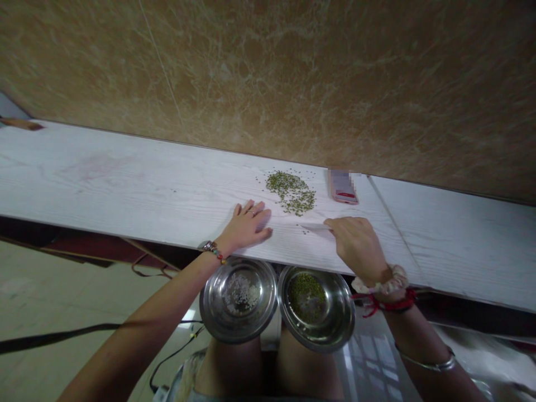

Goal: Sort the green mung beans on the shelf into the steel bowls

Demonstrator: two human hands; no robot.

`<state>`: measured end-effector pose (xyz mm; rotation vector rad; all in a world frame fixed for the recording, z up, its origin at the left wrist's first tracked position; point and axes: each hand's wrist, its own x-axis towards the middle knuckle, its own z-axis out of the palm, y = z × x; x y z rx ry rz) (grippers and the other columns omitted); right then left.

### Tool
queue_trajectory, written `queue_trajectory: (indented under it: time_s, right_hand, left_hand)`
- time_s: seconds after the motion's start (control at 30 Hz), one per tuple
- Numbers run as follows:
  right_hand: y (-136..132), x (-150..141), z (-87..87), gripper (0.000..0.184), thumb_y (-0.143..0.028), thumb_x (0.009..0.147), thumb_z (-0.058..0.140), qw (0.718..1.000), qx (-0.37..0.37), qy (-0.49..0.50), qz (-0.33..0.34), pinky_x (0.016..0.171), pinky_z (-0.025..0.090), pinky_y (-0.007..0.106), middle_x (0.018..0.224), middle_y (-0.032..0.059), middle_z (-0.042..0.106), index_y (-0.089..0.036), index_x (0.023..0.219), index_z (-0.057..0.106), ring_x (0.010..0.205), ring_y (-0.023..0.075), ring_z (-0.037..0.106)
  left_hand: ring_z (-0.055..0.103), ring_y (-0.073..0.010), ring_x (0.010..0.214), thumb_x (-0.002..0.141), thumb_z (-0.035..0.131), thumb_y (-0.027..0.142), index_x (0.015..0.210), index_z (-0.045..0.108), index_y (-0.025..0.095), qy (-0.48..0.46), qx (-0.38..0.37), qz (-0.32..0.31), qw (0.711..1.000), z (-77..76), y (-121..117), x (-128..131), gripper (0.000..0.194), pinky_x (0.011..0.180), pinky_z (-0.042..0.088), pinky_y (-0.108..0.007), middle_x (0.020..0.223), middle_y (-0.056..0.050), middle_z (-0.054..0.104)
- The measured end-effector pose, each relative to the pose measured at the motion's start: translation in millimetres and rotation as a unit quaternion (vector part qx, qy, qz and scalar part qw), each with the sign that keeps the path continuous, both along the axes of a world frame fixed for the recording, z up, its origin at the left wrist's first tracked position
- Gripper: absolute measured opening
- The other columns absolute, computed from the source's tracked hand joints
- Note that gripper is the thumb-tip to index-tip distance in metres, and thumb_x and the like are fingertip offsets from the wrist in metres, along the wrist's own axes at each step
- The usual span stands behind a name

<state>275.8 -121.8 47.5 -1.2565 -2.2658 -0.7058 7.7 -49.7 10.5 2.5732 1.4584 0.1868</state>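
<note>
My left hand lies on the white wood-grain tabletop with its fingers spread, holding nothing. A loose patch of small green beans, like mung beans, is spread just beyond it to the right. My right hand is closed, pinching a thin pale strip whose kind I cannot make out. The strip points left, and a few dark specks lie by its tip. Below the table edge, a steel bowl contains white grains. Beside it, a second steel bowl contains green beans.
A phone lies on the table near the wall, right of the beans. A brown wooden object sits at the far left end. Both bowls rest over my knees. A black cable runs along the floor.
</note>
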Motion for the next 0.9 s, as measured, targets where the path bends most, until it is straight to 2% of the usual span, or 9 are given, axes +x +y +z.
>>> queue_trajectory:
  time_s: [0.17,0.3,0.57,0.9]
  right_hand:
    - [3,1,0.9,0.027,-0.004,0.084,0.045,1.000,-0.008,0.010,-0.011,0.075,0.037,0.035,0.080,0.0060,0.071,-0.019,0.097,0.065,0.079,0.0217,0.058]
    - [2,-5,1.8,0.025,-0.005,0.086,0.045,1.000,0.008,0.022,0.000,0.074,0.037,0.034,0.078,0.0056,0.069,-0.018,0.096,0.064,0.078,0.0207,0.057]
    - [-2,-6,-0.6,0.027,-0.004,0.088,0.043,0.999,-0.014,0.020,0.031,0.076,0.038,0.033,0.082,0.0045,0.072,-0.018,0.095,0.065,0.079,0.0185,0.061]
    - [1,-2,0.2,0.026,-0.004,0.087,0.044,0.995,-0.036,0.050,0.077,0.077,0.038,0.032,0.082,0.0038,0.072,-0.018,0.095,0.064,0.080,0.0179,0.062]
  left_hand:
    - [0.027,-0.0372,0.143,0.091,0.047,0.050,0.139,0.048,0.025,0.002,0.006,0.000,1.000,0.6,-1,0,0.054,0.113,0.020,-0.062,0.156,-0.008,0.036]
    - [0.027,-0.0369,0.143,0.092,0.047,0.051,0.139,0.047,0.025,0.003,0.005,-0.002,1.000,0.6,0,0,0.054,0.113,0.021,-0.062,0.156,-0.008,0.036]
    - [0.026,-0.0374,0.144,0.093,0.048,0.049,0.141,0.047,0.022,0.019,-0.002,0.006,1.000,3.4,-2,2,0.054,0.114,0.020,-0.060,0.156,-0.009,0.035]
    - [0.030,-0.0378,0.142,0.093,0.048,0.051,0.138,0.049,0.026,-0.010,0.029,-0.013,0.999,-6.0,2,-2,0.052,0.112,0.023,-0.063,0.154,-0.008,0.039]
